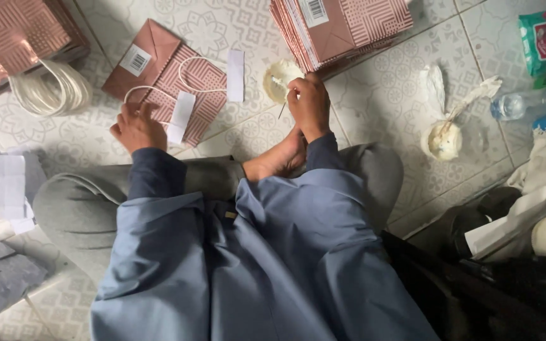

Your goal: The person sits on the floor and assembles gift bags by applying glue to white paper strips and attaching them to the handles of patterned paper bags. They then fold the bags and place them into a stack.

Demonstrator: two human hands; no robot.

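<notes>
The step in hand looks like gluing a cord handle onto a flat paper bag: the person sits on the tiled floor (387, 95) with the folded pink patterned paper bag (200, 85) lying flat just ahead of the knees, a white cord handle (188, 66) looped across it. The left hand (137, 128) rests at the bag's near edge, fingers curled down on the cord's end beside a white paper strip (181, 113); its grip is closed on that end, as far as can be told. The right hand (308, 101) pinches a thin stick (282, 110), its tip at a small round dish of pale glue (280, 80) just beside the bag. A second white strip (236, 76) lies at the bag's far edge. By my reading, the next move calls for carrying glue to the strip without drips and pressing it squarely over the cord. The bag is crisp, rosy, with a plain flap bearing a white label. A stack of like bags (342, 28) lies beyond the dish.
</notes>
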